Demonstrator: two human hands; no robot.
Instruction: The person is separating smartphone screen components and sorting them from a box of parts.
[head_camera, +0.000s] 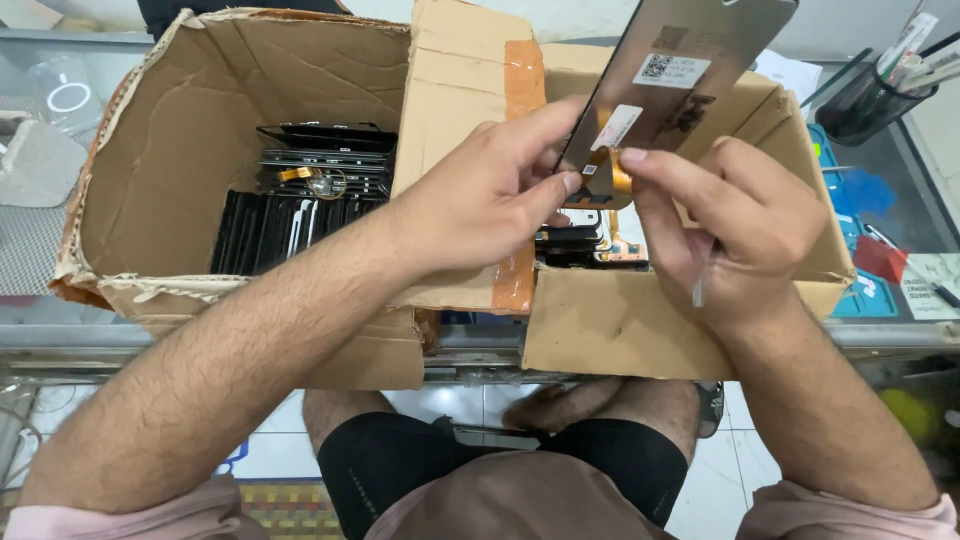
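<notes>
A large torn brown cardboard box (180, 160) sits open, orange tape (522, 90) on its middle flap. Inside it, left of the flap, stand black phone screens (290, 225). Above its right half hangs a grey screen panel (690, 40) bearing two white rectangular labels (670, 70).

This looks like a phone repair shop. A torn cardboard box (180, 150) on the glass-topped table (890, 170) is packed with stacked black phone screens (300, 215). Right of the box lie a blue repair mat (860, 195) and a dark cup of tools (875, 100); below the box, a tiled floor (735, 470) shows.
</notes>
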